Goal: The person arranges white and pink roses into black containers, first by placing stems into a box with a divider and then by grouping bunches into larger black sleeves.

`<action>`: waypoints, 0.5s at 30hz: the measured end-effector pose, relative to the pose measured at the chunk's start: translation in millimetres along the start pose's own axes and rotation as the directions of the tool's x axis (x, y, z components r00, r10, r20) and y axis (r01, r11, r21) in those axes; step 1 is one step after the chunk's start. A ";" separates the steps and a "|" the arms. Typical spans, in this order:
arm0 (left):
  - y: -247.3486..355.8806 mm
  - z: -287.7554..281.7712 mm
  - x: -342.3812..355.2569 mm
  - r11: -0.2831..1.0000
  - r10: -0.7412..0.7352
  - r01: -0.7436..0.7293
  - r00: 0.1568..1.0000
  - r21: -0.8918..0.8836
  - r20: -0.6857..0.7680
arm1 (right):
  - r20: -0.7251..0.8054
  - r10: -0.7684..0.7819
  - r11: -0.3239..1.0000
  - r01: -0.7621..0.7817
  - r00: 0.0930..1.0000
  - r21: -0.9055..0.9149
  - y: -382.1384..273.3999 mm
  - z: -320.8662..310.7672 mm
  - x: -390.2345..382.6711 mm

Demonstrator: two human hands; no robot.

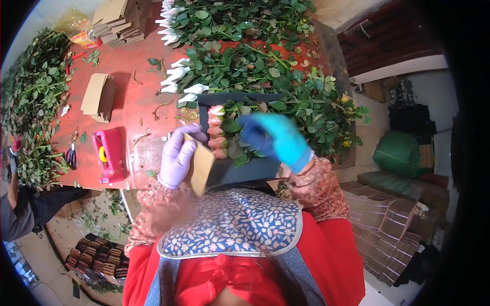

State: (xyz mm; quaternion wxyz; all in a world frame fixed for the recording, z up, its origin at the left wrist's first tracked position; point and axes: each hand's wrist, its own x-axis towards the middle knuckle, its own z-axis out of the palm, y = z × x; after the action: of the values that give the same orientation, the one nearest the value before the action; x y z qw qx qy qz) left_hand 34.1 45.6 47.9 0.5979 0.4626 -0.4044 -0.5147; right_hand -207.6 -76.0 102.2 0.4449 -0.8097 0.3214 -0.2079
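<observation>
My left hand, in a light purple glove, is closed on a tan cardboard piece that stands tilted at the table's near edge. Just right of it, a row of pink roses lies in a dark grey tray, blooms to the left and leafy stems to the right. Over those stems is my right hand in a blue glove. Motion smears its fingers, so I cannot tell whether they hold anything. Beyond the tray are roses with white-sleeved heads and long green foliage.
On the red table are a cardboard stack, a pink tape dispenser, pliers and more cardboard. Leafy stems heap at left beside another person's dark sleeve. Bundled cartons and a green sack occupy the right floor.
</observation>
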 end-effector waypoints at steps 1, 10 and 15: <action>0.6 -3.6 6.8 0.794 0.288 -0.332 0.943 0.508 0.167 | -0.094 0.018 0.973 -0.040 0.995 -0.229 10.1 -20.7 -4.6; -24.9 15.8 26.2 0.234 -0.266 -0.311 0.891 0.921 0.368 | -0.024 -0.054 0.533 0.009 0.998 -0.846 98.0 -82.6 -10.8; -30.2 11.2 24.6 0.307 -0.179 -0.322 0.905 0.896 0.386 | -0.003 0.072 0.565 -0.043 0.997 -0.824 119.9 -72.8 -1.5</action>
State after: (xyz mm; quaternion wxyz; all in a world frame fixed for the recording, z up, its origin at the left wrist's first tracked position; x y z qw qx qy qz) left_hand 19.5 18.5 21.6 0.1321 0.5833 -0.7662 -0.2352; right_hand -294.2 -165.3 37.4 0.0284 -0.9159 0.4004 -0.0074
